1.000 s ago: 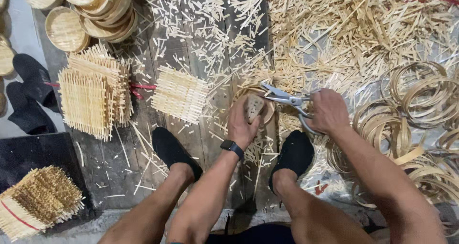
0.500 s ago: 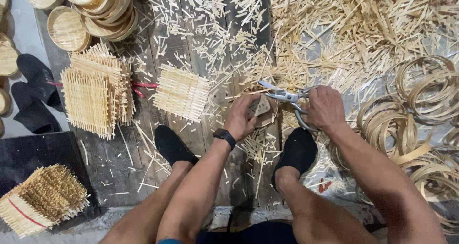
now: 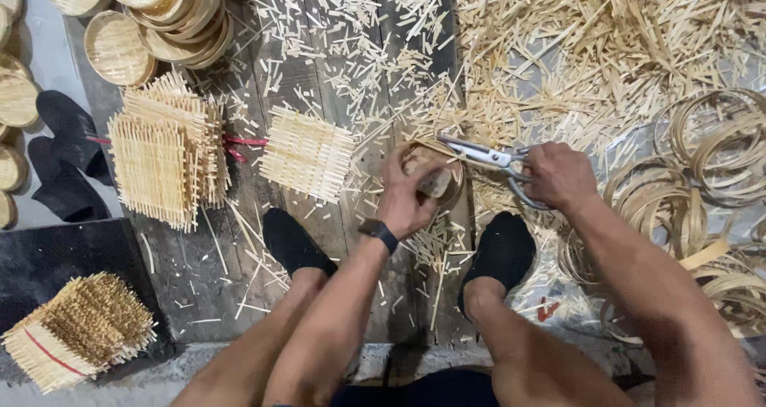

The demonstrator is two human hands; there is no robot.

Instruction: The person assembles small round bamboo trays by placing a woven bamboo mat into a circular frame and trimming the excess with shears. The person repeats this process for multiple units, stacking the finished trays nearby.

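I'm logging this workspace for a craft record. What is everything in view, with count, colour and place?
Small round woven bamboo basket: one, tan, centre, under the left hand.
Metal scissors: one pair, silver, blades at the basket rim.
Square woven bamboo mats: a stack plus one single, pale tan, left of centre.
Finished round baskets: several, tan, top left.
Bamboo hoops: many, tan, right.
Bamboo offcuts: countless, pale, top and right.
Tied mat bundle: one, tan, bottom left.
Black shoes: two, far left.
Left hand: on the basket.
Right hand: holding the scissors.
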